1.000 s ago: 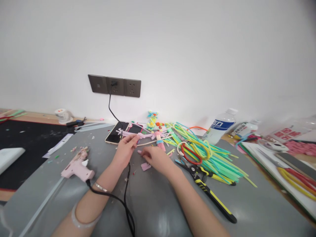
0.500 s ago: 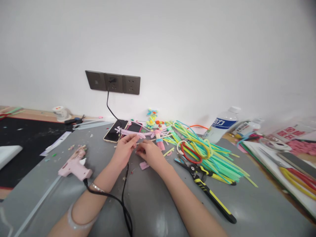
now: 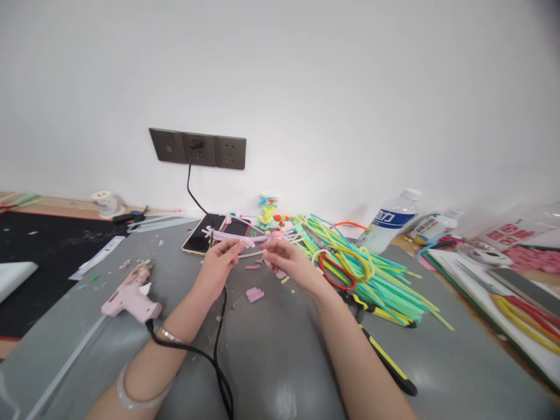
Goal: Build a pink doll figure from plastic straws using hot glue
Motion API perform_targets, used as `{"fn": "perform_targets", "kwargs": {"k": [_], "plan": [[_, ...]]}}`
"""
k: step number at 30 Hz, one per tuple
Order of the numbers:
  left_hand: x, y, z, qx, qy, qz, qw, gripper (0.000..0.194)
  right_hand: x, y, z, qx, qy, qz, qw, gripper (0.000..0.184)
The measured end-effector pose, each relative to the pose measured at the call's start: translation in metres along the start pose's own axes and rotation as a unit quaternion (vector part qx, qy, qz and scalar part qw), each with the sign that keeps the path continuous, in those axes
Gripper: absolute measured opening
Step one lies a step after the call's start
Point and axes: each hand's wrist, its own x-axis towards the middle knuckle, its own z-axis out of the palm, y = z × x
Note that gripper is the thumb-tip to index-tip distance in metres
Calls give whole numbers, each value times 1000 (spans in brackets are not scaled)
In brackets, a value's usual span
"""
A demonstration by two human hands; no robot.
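My left hand (image 3: 221, 261) is closed, thumb and fingers pinching the near end of a lilac pipe-cleaner piece (image 3: 225, 236) with several short branching ends. Just right of it, my right hand (image 3: 286, 262) is curled with its fingertips together; whatever is between them is too small to make out. Behind the right hand shows the top of a pink pipe-cleaner figure (image 3: 276, 235), its lower part hidden. A small pink piece (image 3: 254, 294) lies on the grey mat below the hands.
A pink glue gun (image 3: 133, 300) lies left, its black cable passing my left forearm. Two phones, one a dark phone (image 3: 195, 236), lie behind. Right are bundled green and yellow pipe cleaners (image 3: 394, 286), pliers (image 3: 389, 361) partly under my forearm, and a bottle (image 3: 391, 220).
My right hand has moved right and slightly up, away from the left hand, now covering the pink figure's lower part. The left hand keeps its pinch on the lilac piece.
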Motion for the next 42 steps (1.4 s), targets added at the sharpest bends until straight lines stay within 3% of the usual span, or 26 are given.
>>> {"fn": "perform_targets", "kwargs": {"k": [4, 7, 11, 20, 25, 30, 42], "plan": [[-1, 1, 2, 9, 1, -11, 1000, 34, -5, -6, -13, 132, 32, 44, 990, 37], [-1, 0, 2, 20, -3, -21, 1000, 34, -7, -5, -15, 168, 69, 35, 983, 34], [-3, -1, 1, 28, -14, -27, 999, 33, -7, -5, -14, 193, 59, 27, 979, 32], [-5, 1, 3, 36, -24, -31, 999, 35, -5, -4, -13, 198, 66, 45, 977, 32], [-4, 1, 2, 41, -28, -28, 998, 36, -6, -6, -12, 206, 62, 54, 975, 47], [-4, 0, 3, 41, -23, -24, 999, 33, -5, -4, -11, 194, 81, 41, 977, 33], [-6, 2, 6, 56, -27, -20, 998, 34, -3, -1, -10, 161, 93, 49, 981, 38]]}}
